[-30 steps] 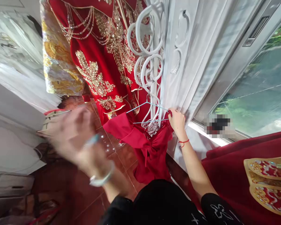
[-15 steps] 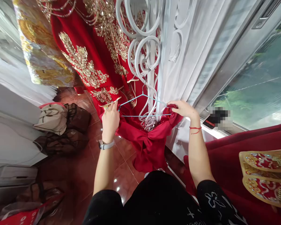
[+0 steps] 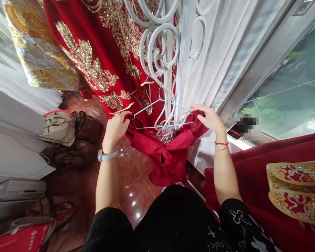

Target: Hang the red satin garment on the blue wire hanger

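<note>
A plain red satin garment (image 3: 165, 148) with a bow hangs from a thin light-blue wire hanger (image 3: 161, 113), whose hook is caught on a white scrolled metal rack (image 3: 162, 59). My left hand (image 3: 116, 128), with a watch on the wrist, pinches the garment's left shoulder at the hanger's left tip. At the hanger's right tip my right hand (image 3: 208, 118), a red string round its wrist, grips the garment's right shoulder. Both hands are closed on the fabric.
A red robe with gold embroidery (image 3: 99, 52) hangs behind the rack. White curtain (image 3: 215, 52) and a window (image 3: 286, 87) stand at the right. Red cloth with gold trim (image 3: 291, 189) lies at the right. Bags (image 3: 65, 136) sit on the red tiled floor (image 3: 133, 196) at the left.
My left hand swung in from the blurred left side and took hold of the garment at the hanger's left end. My right hand shifted its grip on the right shoulder. The view tilted down slightly.
</note>
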A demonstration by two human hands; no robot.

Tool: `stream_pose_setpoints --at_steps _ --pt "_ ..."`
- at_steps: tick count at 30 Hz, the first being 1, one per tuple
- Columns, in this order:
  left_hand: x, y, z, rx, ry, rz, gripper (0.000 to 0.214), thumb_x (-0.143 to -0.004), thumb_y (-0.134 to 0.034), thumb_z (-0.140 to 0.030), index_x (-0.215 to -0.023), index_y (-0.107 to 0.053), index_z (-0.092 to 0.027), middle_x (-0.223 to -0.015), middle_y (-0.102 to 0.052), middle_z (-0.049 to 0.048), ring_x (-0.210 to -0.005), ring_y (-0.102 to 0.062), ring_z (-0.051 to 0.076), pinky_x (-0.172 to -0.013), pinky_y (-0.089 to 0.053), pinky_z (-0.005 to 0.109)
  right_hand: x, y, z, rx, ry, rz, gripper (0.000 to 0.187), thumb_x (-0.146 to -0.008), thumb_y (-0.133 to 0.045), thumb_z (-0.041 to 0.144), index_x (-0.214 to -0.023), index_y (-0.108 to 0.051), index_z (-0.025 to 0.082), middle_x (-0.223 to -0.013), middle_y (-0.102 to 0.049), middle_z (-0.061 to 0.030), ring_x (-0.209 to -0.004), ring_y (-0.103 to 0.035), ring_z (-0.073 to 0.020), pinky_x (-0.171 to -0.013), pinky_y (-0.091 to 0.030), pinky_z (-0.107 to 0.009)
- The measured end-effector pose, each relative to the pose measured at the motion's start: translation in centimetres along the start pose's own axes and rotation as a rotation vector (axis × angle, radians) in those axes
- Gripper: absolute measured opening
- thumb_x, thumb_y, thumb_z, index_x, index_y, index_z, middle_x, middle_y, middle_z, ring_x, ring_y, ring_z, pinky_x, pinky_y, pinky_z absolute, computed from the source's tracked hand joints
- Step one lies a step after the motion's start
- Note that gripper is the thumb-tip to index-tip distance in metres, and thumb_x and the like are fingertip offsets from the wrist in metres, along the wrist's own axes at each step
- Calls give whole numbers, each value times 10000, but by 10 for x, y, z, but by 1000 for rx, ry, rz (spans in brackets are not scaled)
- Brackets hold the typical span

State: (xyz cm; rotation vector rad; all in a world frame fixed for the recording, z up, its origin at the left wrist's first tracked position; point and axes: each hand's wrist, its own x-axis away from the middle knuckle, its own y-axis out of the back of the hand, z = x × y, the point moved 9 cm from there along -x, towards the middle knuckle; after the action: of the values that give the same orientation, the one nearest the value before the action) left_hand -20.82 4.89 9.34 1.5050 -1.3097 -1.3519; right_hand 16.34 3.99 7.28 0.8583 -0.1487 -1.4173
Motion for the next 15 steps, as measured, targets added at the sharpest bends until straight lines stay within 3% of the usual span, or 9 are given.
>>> stream_pose_setpoints --at_steps 4,6,9,15 --pt "5 -1 10 6 115 -99 458 -964 -435 -202 -1350 -681 -199 -1086 -788 151 -1031 -745 354 -936 -544 436 7 5 5 364 -186 -370 390 -911 -486 168 -1144 -797 205 -1320 -704 -164 -1290 -622 -352 -1143 -490 -559" --pt "10 -5 18 0 213 -130 437 -971 -435 -225 -1330 -678 -169 -989 -773 175 -975 -742 379 -901 -543 459 8 1 6 488 -280 -447 423 -948 -457 201 -1212 -787 208 -1283 -711 -179 -1221 -635 -373 -1086 -517 -564" --pt "12 -9 25 58 268 -165 400 -958 -467 -244 -1278 -698 -179 -961 -764 171 -966 -736 394 -897 -543 485 -8 -3 -2 507 -308 -352 466 -932 -426 161 -1193 -807 220 -1154 -779 -145 -1084 -707 -342 -1012 -560 -502" --pt "12 -5 58 259 369 -355 304 -894 -523 -214 -1116 -731 -206 -994 -774 105 -991 -735 324 -961 -555 445 -55 12 -49 337 -290 16 441 -799 -461 70 -938 -855 213 -993 -839 -55 -907 -749 -228 -882 -571 -331"
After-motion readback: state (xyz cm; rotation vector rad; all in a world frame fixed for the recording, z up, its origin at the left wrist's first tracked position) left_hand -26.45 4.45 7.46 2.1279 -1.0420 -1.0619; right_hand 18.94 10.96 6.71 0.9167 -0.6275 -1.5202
